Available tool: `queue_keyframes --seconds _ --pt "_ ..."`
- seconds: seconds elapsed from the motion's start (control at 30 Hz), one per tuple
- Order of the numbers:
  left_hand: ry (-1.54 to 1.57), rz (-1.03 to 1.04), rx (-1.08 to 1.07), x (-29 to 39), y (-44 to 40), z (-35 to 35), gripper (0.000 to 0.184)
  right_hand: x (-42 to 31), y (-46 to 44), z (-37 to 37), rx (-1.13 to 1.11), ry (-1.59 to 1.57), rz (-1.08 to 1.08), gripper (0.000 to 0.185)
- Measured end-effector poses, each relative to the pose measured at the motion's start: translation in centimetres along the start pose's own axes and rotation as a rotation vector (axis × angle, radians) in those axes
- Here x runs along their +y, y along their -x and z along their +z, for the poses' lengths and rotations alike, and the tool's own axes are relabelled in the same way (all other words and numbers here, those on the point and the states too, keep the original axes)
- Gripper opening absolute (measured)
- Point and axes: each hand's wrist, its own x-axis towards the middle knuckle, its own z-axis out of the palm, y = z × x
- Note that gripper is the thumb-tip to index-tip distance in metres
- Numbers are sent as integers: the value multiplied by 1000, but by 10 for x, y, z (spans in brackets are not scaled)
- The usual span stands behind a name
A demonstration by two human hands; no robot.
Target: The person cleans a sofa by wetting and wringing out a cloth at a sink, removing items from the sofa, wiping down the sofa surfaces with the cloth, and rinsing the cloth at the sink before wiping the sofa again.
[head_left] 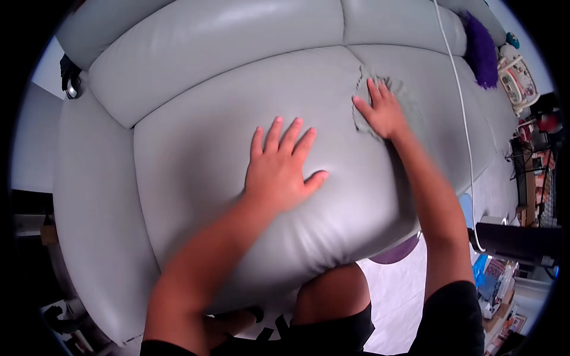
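Observation:
My left hand (277, 170) lies flat on the light grey leather sofa seat (202, 148), palm down, its fingers spread and nothing in them. To its right, my right hand (383, 111) presses palm down on a thin grey-green cloth (363, 121) with a wavy edge. The fingers of that hand are stretched forward over the cloth, with the thumb apart. Small folds of cloth bunch up beside the fingertips, and part of it is hidden beneath the hand. The seat leather wrinkles near its front edge.
A white cable (456, 77) hangs across the right side of the sofa. A purple furry cushion (480, 52) sits at the far right end. My knee (335, 291) is against the sofa front. Below the edge is a dark purple round object (396, 250). Shelves and boxes stand right.

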Motion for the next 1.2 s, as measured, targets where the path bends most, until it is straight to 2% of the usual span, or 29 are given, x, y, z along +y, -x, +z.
queue_keyframes --seconds 0.1,0.23,0.3,0.4,0.53,0.7,0.8,0.93,1.03,1.1,1.13,1.2 --pt "21 6 2 -5 -1 3 83 -8 -87 20 12 37 -36 102" --pt "51 20 23 -8 0 7 83 -24 -172 28 -89 87 -75 105" --pt "60 14 60 -11 2 9 82 -30 -195 30 -111 91 -61 106" --pt "69 39 96 -10 3 10 79 -20 -179 29 -120 88 -63 111" --pt "81 68 95 -7 7 10 79 6 -95 11 -137 21 -95 109" --pt "4 32 84 0 7 10 74 50 49 -6 -50 -13 -207 97" --pt "-83 -6 43 3 6 8 73 57 148 -16 31 -21 -186 92" --pt "-76 -9 49 3 7 12 73 57 234 -20 103 -48 -158 87" --pt "-53 -13 53 -6 11 9 72 46 266 -18 125 -74 -91 86" --pt "272 56 -93 -22 22 -9 68 28 272 -11 164 -20 -149 88" --pt "253 28 -98 -31 41 -21 68 11 277 -10 166 16 -202 90" --pt "-47 -2 -97 -52 73 -47 64 -36 286 -2 166 81 -345 93"
